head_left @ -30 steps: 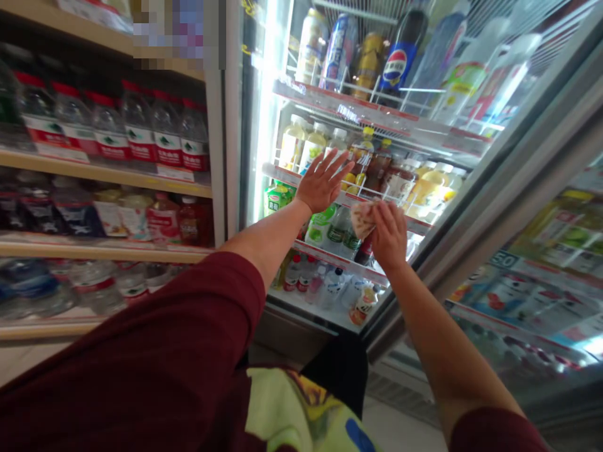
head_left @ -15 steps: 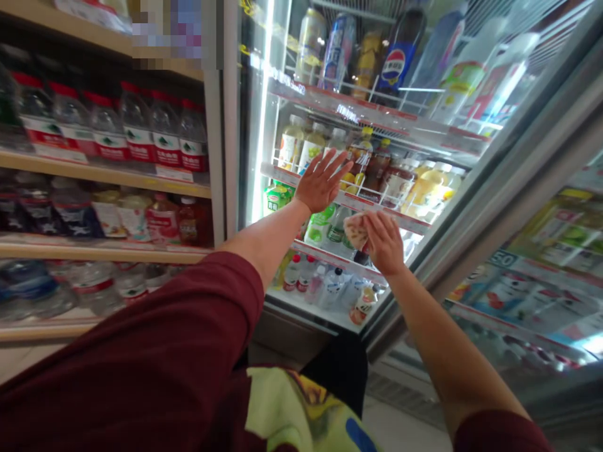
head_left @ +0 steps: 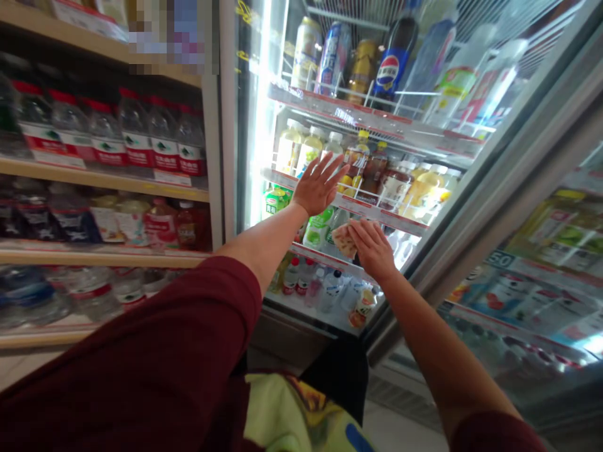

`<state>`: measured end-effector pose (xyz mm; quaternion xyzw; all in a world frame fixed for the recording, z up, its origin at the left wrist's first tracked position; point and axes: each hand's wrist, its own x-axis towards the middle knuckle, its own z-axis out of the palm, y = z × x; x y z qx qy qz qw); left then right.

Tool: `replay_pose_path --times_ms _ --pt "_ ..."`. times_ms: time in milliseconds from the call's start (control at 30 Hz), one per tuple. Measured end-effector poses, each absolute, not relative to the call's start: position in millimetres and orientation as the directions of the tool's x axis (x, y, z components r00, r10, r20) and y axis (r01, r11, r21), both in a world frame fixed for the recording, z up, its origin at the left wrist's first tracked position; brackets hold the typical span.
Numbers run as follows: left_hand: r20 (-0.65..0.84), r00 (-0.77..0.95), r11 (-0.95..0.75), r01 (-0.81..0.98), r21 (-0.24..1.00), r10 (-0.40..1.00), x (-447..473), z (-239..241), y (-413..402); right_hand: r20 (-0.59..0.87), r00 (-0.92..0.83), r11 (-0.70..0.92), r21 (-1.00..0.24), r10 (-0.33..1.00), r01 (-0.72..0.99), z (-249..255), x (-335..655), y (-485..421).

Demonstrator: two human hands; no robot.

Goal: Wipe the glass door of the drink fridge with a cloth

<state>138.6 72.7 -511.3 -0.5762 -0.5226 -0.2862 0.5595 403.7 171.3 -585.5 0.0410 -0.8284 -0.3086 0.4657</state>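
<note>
My left hand (head_left: 316, 186) lies flat with fingers spread against the glass door (head_left: 330, 157) of a lit drinks fridge, level with the middle shelf of yellow and brown bottles (head_left: 377, 172). My right hand (head_left: 372, 248) is lower and to the right. It presses a crumpled pale cloth (head_left: 343, 240) against the same glass, in front of green-labelled bottles (head_left: 320, 227).
Wooden shelves (head_left: 103, 179) to the left carry rows of red-labelled water bottles (head_left: 136, 135). The fridge's top shelf holds cans and a cola bottle (head_left: 393, 63). A second glass door (head_left: 532, 263) stands at the right. Small bottles (head_left: 330, 285) line the fridge bottom.
My right hand has slid the cloth down and to the left on the glass. My left hand has stayed spread in nearly the same spot.
</note>
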Motion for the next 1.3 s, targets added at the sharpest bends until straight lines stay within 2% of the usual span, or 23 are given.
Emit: replay_pose_path --times_ms 67,167,233,300,433,500,700,767,933,1000,1167,1233,1300 --pt "0.915 0.28 0.182 0.923 -0.34 0.291 139 -511 72 0.766 -0.541 0.795 0.547 -0.348 0.263 -579 404 172" --pt "0.916 0.246 0.178 0.933 -0.313 0.318 142 -511 70 0.897 -0.352 0.813 0.407 -0.268 0.417 -562 406 176" --pt "0.916 0.229 0.155 0.944 -0.292 0.33 143 -510 70 0.932 -0.27 0.829 0.343 -0.242 0.442 -561 409 178" --pt "0.916 0.222 0.13 0.952 -0.278 0.334 144 -510 70 0.926 -0.292 0.837 0.348 -0.238 0.422 -573 412 179" --pt "0.914 0.228 0.116 0.953 -0.28 0.335 141 -511 71 0.847 -0.464 0.813 0.45 -0.258 0.37 -603 421 178" --pt "0.911 0.231 0.12 0.951 -0.286 0.341 140 -511 72 0.831 -0.496 0.795 0.469 -0.25 0.385 -603 425 180" --pt "0.91 0.231 0.144 0.945 -0.294 0.344 140 -511 72 0.94 -0.309 0.817 0.289 -0.144 0.5 -587 430 188" --pt "0.911 0.235 0.151 0.942 -0.299 0.337 140 -511 72 0.931 -0.327 0.822 0.313 -0.164 0.476 -598 432 186" --pt "0.908 0.238 0.152 0.941 -0.304 0.345 139 -512 73 0.839 -0.484 0.777 0.471 -0.249 0.418 -621 443 184" --pt "0.909 0.235 0.156 0.94 -0.302 0.343 139 -512 73 0.849 -0.481 0.766 0.454 -0.219 0.454 -614 447 189" --pt "0.913 0.229 0.156 0.943 -0.295 0.338 141 -511 72 0.953 -0.279 0.778 0.264 -0.119 0.57 -600 451 197" --pt "0.909 0.225 0.149 0.945 -0.291 0.35 141 -510 72 0.954 -0.261 0.787 0.27 -0.144 0.554 -610 452 195" --pt "0.907 0.218 0.14 0.948 -0.284 0.361 141 -510 72 0.932 -0.314 0.791 0.329 -0.183 0.516 -623 453 191"
